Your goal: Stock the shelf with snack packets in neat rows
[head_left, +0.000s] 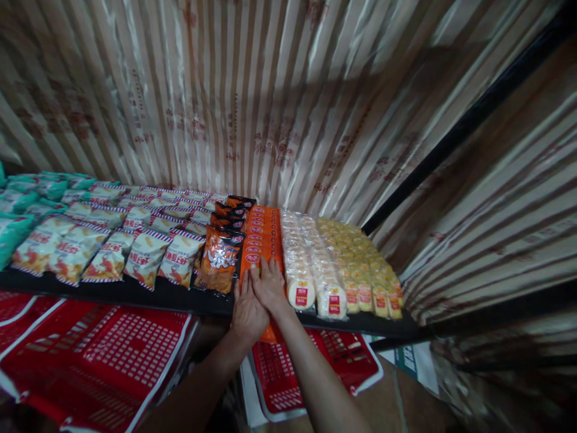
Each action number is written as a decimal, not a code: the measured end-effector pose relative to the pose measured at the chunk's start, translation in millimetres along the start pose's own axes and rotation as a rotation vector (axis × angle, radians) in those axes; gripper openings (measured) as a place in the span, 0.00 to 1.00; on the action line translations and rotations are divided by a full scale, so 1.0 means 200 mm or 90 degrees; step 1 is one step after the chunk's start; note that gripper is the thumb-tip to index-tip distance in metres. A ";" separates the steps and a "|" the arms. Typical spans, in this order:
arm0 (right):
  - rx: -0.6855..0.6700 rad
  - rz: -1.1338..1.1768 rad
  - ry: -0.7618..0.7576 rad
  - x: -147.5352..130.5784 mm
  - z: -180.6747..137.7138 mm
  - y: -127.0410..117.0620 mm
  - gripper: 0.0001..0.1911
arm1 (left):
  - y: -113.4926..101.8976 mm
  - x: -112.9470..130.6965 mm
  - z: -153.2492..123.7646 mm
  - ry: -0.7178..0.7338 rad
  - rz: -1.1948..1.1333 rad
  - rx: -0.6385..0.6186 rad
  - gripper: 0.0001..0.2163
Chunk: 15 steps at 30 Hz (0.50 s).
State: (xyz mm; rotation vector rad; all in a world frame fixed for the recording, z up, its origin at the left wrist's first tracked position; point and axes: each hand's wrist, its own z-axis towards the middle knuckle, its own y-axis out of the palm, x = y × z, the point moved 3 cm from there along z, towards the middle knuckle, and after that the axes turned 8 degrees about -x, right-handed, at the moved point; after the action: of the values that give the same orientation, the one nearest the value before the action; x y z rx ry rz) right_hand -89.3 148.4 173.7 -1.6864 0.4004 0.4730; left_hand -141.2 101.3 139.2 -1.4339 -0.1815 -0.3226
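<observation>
A row of flat orange snack packets (259, 234) stands on the black shelf (171, 296), one behind another. My right hand (269, 284) lies on the front packets with its fingers stretched out and apart. Just left of it and touching it, my left hand (249, 311) rests with straight fingers against the same row. Below both hands, the lower end of an orange packet (270, 334) sticks out past the shelf's front edge; its upper part is hidden under them. Black-and-orange snack bags (220, 258) are on the left, clear-wrapped round white crackers (301, 293) on the right.
White snack bags (146, 257) and teal bags (13, 231) fill the shelf's left part. Yellow wrapped snacks (381, 300) stand at its right end by a black post (451, 144). Red baskets (130, 343) sit below. Striped plastic sheeting (252, 90) hangs behind.
</observation>
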 end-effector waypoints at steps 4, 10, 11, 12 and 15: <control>0.003 0.003 -0.007 0.01 0.01 0.00 0.32 | 0.00 -0.01 0.00 0.005 -0.005 -0.014 0.26; -0.002 0.052 -0.001 0.02 0.01 0.00 0.33 | 0.00 -0.01 0.00 0.010 -0.024 -0.037 0.25; 0.000 0.055 -0.002 0.02 0.00 0.00 0.33 | 0.00 -0.02 0.01 0.009 -0.028 -0.040 0.25; 0.002 0.057 -0.006 0.02 0.00 0.00 0.34 | -0.01 -0.02 0.01 0.007 -0.033 -0.045 0.24; -0.002 0.059 -0.023 0.01 -0.01 -0.01 0.36 | -0.03 -0.02 0.01 0.004 -0.045 -0.071 0.24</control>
State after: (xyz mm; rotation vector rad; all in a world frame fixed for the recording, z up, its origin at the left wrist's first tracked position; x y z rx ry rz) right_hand -87.6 146.6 174.7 -1.6651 0.4531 0.5710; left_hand -146.3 102.5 143.8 -1.5390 -0.2124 -0.4005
